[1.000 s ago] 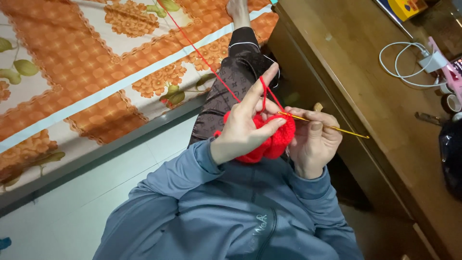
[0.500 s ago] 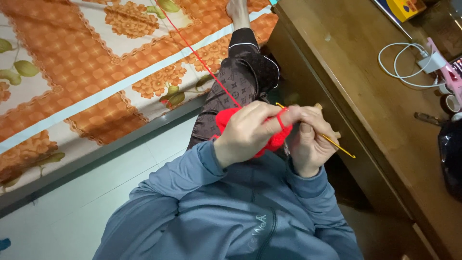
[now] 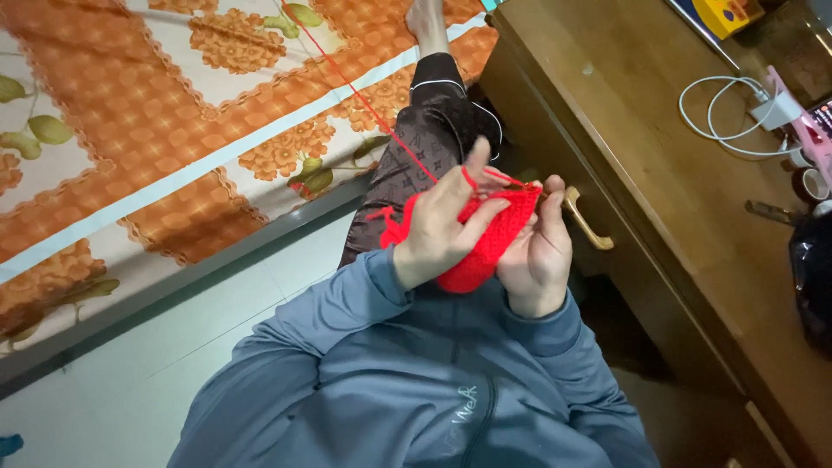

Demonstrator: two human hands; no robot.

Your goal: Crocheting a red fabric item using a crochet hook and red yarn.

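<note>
My left hand (image 3: pixel 442 227) grips a red crocheted piece (image 3: pixel 485 243) from the left, and a red yarn strand (image 3: pixel 364 87) runs over its raised forefinger up toward the bed. On the right side of the piece, my right hand (image 3: pixel 537 251) holds the work and a thin crochet hook. Almost all of the hook is hidden behind the fingers and the red piece. Both hands are raised above my lap, in front of my blue-grey jacket.
An orange and white floral bedcover (image 3: pixel 173 130) lies to the left, and my leg in dark trousers (image 3: pixel 433 121) rests on it. A wooden desk (image 3: pixel 659 173) with a brass drawer handle (image 3: pixel 585 221) stands to the right. On it are a white charger cable (image 3: pixel 737 113) and a black bag (image 3: pixel 815 277).
The hook, which stuck out to the right a second ago, has been drawn back into the red piece. My hands have closed together and the left forefinger has lifted the yarn.
</note>
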